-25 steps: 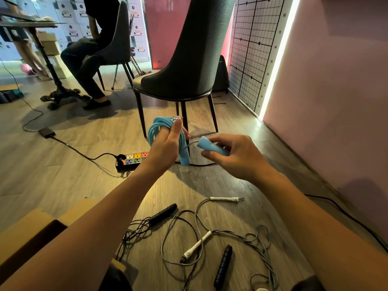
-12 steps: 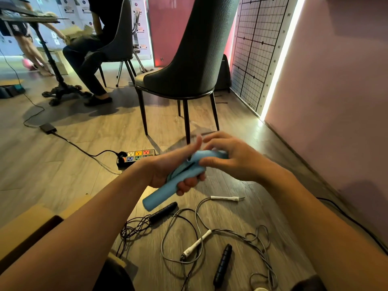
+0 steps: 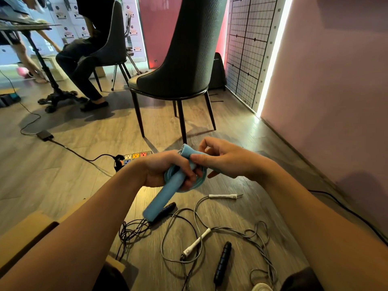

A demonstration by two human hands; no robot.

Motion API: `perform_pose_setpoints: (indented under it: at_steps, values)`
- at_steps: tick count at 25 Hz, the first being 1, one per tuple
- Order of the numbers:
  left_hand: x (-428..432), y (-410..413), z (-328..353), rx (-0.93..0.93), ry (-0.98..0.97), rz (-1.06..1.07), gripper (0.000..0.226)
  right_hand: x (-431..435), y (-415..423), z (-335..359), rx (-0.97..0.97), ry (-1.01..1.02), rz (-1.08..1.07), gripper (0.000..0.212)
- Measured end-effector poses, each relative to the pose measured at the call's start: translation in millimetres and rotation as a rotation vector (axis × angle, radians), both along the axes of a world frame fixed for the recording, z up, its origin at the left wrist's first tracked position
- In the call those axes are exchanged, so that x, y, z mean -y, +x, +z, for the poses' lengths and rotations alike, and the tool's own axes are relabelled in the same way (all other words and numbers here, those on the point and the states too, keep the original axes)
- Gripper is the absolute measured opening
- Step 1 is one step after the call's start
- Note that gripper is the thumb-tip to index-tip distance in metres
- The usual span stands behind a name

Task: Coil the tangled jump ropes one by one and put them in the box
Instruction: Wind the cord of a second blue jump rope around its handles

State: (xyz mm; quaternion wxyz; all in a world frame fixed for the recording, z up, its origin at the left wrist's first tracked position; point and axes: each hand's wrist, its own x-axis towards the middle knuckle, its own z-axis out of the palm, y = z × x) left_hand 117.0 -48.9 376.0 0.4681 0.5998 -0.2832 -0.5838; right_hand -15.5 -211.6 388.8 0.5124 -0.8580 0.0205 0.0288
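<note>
Both hands, the left hand (image 3: pixel 165 171) and the right hand (image 3: pixel 226 162), clench the coiled light-blue foam-handled jump rope (image 3: pixel 168 187) above the wood-plank floor (image 3: pixel 84 164). Below lie tangled grey cord with white handles (image 3: pixel 196 242) and black-handled rope (image 3: pixel 222 263), beside the brown cardboard box (image 3: pixel 23 232); a dark padded chair (image 3: pixel 184 59) stands beyond, no writing legible.

Left hand (image 3: pixel 165 171) and right hand (image 3: pixel 226 162) gripping coiled light-blue jump rope (image 3: pixel 168 185) above tangled grey and black ropes (image 3: pixel 210 238) on wooden floor (image 3: pixel 73 164).
</note>
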Motion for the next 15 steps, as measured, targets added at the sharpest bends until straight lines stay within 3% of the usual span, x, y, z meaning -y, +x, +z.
perform_pose_setpoints:
  at_steps: [3, 5, 8, 12, 15]
  values:
    - [9, 0, 0, 0.381, -0.061, 0.267, 0.006, -1, 1, -3, -0.009, 0.045, -0.115, 0.036]
    - [9, 3, -3, 0.484, -0.092, 0.377, 0.012, -3, 5, -7, 0.006, 0.166, -0.213, 0.039]
    - [4, 6, -5, 0.386, -0.239, 0.545, 0.031, -17, 18, -13, 0.014, 0.409, -0.357, 0.043]
    - [-3, -2, -5, 0.322, -0.340, 0.819, 0.024, -53, 45, -21, 0.089, 0.561, -0.461, 0.033]
    - [-19, -2, -2, 0.291, -0.340, 0.871, 0.025, -81, 62, -22, 0.160, 0.620, -0.502, 0.022]
